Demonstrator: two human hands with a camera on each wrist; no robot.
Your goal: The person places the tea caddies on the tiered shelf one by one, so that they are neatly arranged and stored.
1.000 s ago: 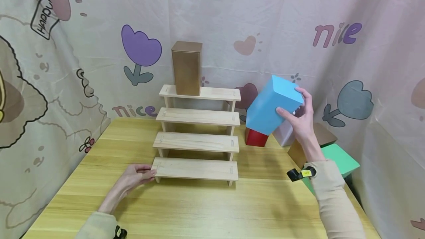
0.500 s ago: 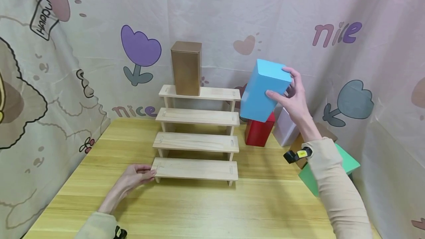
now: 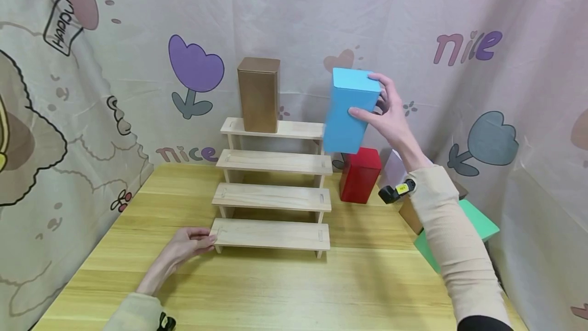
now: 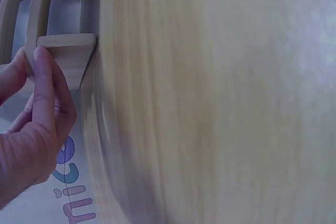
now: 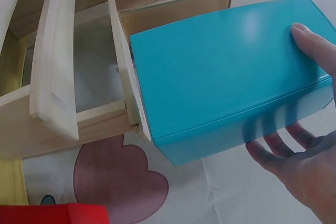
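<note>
My right hand (image 3: pixel 390 114) grips a blue box (image 3: pixel 349 114) between thumb and fingers, near its upper end. The box hangs almost upright in front of the right end of the top shelf on a four-step wooden stand (image 3: pixel 271 234); whether it touches the shelf I cannot tell. In the right wrist view the blue box (image 5: pixel 226 72) overlaps that shelf's end. A brown box (image 3: pixel 259 96) stands upright on the left part of the top shelf. With thumb and fingertips, my left hand (image 3: pixel 184 246) pinches the left end of the lowest shelf, seen closely in the left wrist view (image 4: pixel 37 114).
Right of the stand, a red box (image 3: pixel 360 175) stands on the wooden table (image 3: pixel 257 290). Behind my right forearm are a pale lilac box (image 3: pixel 392 170), another brown box (image 3: pixel 410 213) and a green box (image 3: pixel 478 221). A printed curtain (image 3: pixel 294 24) hangs behind the table.
My right hand has carried the blue box up and left, from over the red box to the top shelf's right end. The box has tilted closer to upright. My left hand stays put.
</note>
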